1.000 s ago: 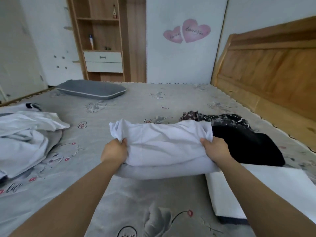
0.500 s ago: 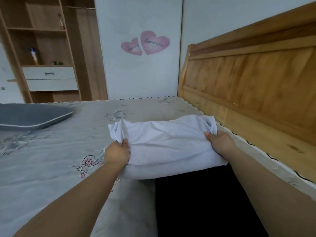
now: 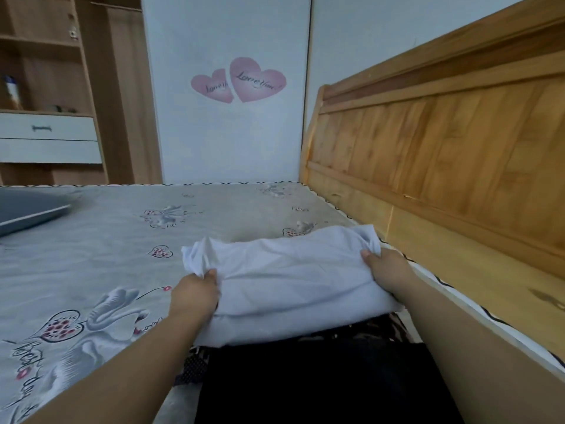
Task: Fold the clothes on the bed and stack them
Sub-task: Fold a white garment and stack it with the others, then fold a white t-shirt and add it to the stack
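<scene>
A folded white garment (image 3: 290, 280) is held out in front of me, over the far end of a black folded garment (image 3: 321, 381) lying on the bed (image 3: 107, 246). My left hand (image 3: 194, 296) grips its left edge and my right hand (image 3: 386, 270) grips its right edge. A dark patterned garment (image 3: 191, 367) peeks out under the black one. I cannot tell whether the white garment touches the black one.
The wooden headboard (image 3: 443, 166) runs close along the right side. A grey pillow (image 3: 27, 209) lies at the far left of the bed. A wooden shelf unit with white drawers (image 3: 49, 139) stands behind the bed.
Both hands have carried the white garment to the right, from the middle of the bed to over the black garment by the headboard. The loose white clothes at left have left the view.
</scene>
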